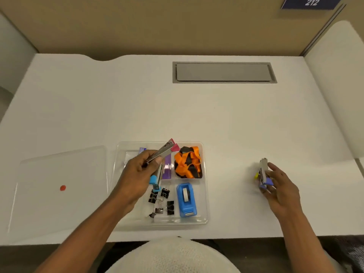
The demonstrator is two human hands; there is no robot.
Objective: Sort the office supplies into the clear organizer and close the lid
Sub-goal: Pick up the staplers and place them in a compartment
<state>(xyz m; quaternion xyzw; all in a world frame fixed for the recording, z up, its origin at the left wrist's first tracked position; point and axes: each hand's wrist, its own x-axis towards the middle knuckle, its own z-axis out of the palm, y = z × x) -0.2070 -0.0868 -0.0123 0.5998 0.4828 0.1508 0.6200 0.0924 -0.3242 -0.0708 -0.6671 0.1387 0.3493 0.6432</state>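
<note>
The clear organizer (204, 196) sits on the white desk near its front edge. It holds an orange and black lanyard (188, 162), a blue tape dispenser (186, 200), several black binder clips (162, 201), a purple pack (167, 166) and a blue-ended stapler (156, 181). My left hand (137, 174) hovers over the organizer's left side, gripping a pink-ended stapler (167, 149). My right hand (279, 186) rests on the desk to the right, closed on small staplers with purple and yellow ends (264, 174). The clear lid (59, 184), marked by a red dot, lies flat left of the organizer.
A grey cable hatch (223, 72) is set into the desk at the back. Tan partition walls (157, 24) enclose the desk behind and on both sides. A white chair back (171, 257) shows below the front edge.
</note>
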